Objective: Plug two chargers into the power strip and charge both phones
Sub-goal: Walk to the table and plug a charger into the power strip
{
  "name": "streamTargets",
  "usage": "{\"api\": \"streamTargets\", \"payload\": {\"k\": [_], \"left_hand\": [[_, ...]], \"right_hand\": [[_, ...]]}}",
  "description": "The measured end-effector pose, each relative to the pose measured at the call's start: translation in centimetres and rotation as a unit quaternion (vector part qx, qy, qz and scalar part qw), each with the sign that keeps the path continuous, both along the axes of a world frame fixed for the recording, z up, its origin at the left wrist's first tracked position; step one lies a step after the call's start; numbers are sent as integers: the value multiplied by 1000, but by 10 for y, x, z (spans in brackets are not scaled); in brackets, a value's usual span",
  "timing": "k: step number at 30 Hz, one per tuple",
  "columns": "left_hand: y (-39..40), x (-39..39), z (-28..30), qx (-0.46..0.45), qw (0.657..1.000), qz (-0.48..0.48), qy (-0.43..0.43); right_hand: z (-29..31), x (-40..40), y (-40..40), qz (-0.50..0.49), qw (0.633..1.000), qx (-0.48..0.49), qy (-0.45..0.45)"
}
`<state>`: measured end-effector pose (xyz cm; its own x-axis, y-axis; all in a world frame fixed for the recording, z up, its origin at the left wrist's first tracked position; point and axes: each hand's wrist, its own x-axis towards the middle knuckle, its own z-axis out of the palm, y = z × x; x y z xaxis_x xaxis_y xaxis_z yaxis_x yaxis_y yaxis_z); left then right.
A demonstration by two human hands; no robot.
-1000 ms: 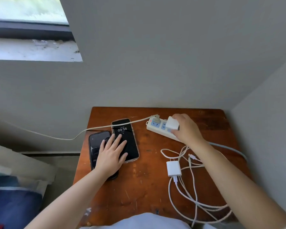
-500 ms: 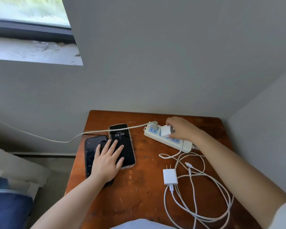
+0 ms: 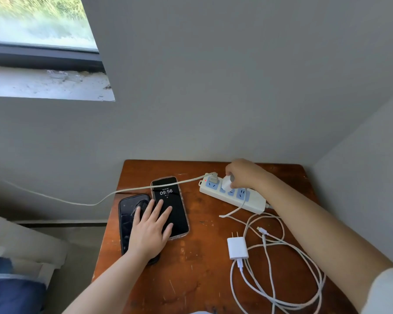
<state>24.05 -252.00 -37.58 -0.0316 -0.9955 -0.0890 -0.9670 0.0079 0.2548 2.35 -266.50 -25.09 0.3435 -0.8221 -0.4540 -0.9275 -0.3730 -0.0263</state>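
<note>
A white power strip (image 3: 252, 201) with blue sockets lies at the back right of the wooden table (image 3: 197, 264). My right hand (image 3: 244, 173) grips a white charger (image 3: 227, 182) that sits in the strip's second socket. A second white charger (image 3: 237, 247) lies loose on the table with its prongs pointing away, amid coiled white cables (image 3: 281, 268). Two phones lie side by side on the left: a dark one (image 3: 128, 220) and a lit one (image 3: 168, 198) showing 09:56. My left hand (image 3: 149, 232) rests flat across both phones.
A beige cord (image 3: 89, 201) runs from the strip's far end off the table's left side, crossing the lit phone's top. Grey walls close in behind and to the right. A window sill (image 3: 48, 82) is at the upper left.
My right hand has carried the white charger leftward along the strip and pressed it down into the second socket. The left hand has stayed on the phones.
</note>
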Motion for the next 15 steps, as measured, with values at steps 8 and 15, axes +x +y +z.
{"api": "streamTargets", "payload": {"k": [8, 15], "left_hand": [[0, 1, -3, -2, 1000, -4, -8], [-1, 2, -8, 4, 1000, -1, -13]], "right_hand": [[-10, 15, 17, -25, 991, -116, -54], [-26, 6, 34, -56, 979, -177, -84]]}}
